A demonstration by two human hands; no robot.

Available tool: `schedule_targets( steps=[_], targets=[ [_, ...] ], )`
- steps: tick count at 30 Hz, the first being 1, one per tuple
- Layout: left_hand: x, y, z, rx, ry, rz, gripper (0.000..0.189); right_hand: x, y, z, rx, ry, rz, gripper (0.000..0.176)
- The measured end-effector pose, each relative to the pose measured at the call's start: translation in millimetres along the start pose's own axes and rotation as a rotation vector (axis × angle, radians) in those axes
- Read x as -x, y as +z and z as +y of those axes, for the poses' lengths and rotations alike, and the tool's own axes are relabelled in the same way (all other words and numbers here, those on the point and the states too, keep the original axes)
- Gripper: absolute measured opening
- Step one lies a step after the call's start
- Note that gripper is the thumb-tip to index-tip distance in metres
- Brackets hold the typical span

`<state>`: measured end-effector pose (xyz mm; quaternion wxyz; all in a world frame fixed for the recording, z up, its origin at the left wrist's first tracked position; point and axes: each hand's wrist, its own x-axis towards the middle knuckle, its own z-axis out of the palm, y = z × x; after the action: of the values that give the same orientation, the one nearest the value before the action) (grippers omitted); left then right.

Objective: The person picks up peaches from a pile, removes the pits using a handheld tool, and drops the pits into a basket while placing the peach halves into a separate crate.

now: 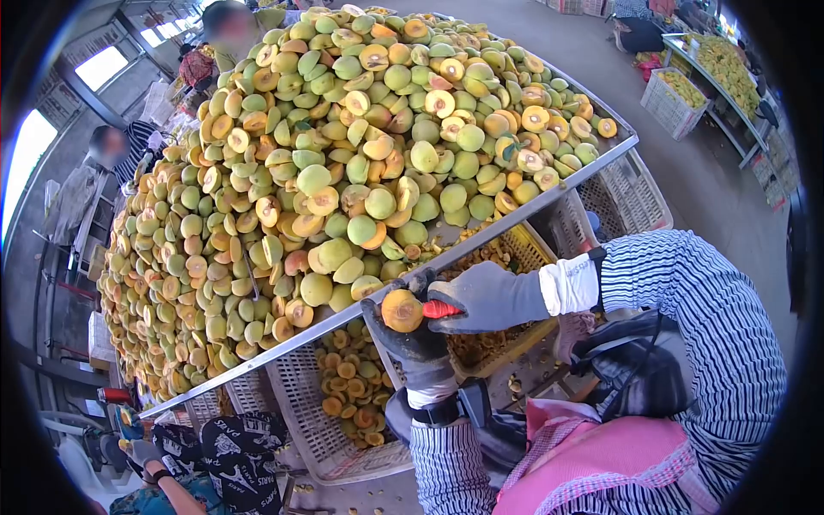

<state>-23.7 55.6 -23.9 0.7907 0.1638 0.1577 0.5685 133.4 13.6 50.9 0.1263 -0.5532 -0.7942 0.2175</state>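
Note:
In the head view my left hand [410, 354], in a dark glove, is wrapped round a peach half [401, 311] with its orange cut face turned up. My right hand [483, 297], in a grey glove, grips a small tool with a red handle [439, 309], pointing at the fruit. The tool's working end cannot be made out. Both hands meet just over the metal edge [343, 311] of a table heaped with halved yellow-green peaches [339, 163]. Some halves in the heap show brown pits or hollows.
Below the table edge stand a white crate [296, 412] of peach halves and a yellow crate [524, 249] with orange scraps. At the lower left, a co-worker's hand [142, 455] is near the table. Other people work along the far left side. Another fruit table [721, 73] stands back right.

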Motion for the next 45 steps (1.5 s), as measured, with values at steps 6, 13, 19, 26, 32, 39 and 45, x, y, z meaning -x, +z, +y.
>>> schedule_targets(
  steps=[6, 13, 19, 26, 32, 39, 45],
  targets=[
    [8, 0, -12, -0.193, 0.132, 0.087, 0.05, 3, -20, -13, 0.101, 0.049, -0.101, 0.046],
    [10, -27, -22, -0.653, 0.25, 0.053, 0.069, 8, 0, 6, -0.03, 0.106, -0.111, 0.043],
    [7, -5, -1, -0.708, 0.092, 0.126, 0.061, 10, -17, 14, 0.038, 0.016, -0.129, 0.048],
    [0, 30, -16, -1.178, 0.831, 0.105, 0.05, 6, -23, 5, -0.825, 0.306, -0.396, 0.055],
    [1, 14, -8, -0.34, 0.135, 0.025, 0.066, 10, -35, 8, -0.779, 0.379, -0.541, 0.053],
    [9, 4, -20, -0.851, 0.618, -0.085, 0.071, 9, -30, 10, -1.011, 0.296, -0.631, 0.053],
    [15, 35, -2, -1.127, 0.613, -0.359, 0.061, 13, 2, 33, -1.683, 0.466, -1.122, 0.049]
  ],
)
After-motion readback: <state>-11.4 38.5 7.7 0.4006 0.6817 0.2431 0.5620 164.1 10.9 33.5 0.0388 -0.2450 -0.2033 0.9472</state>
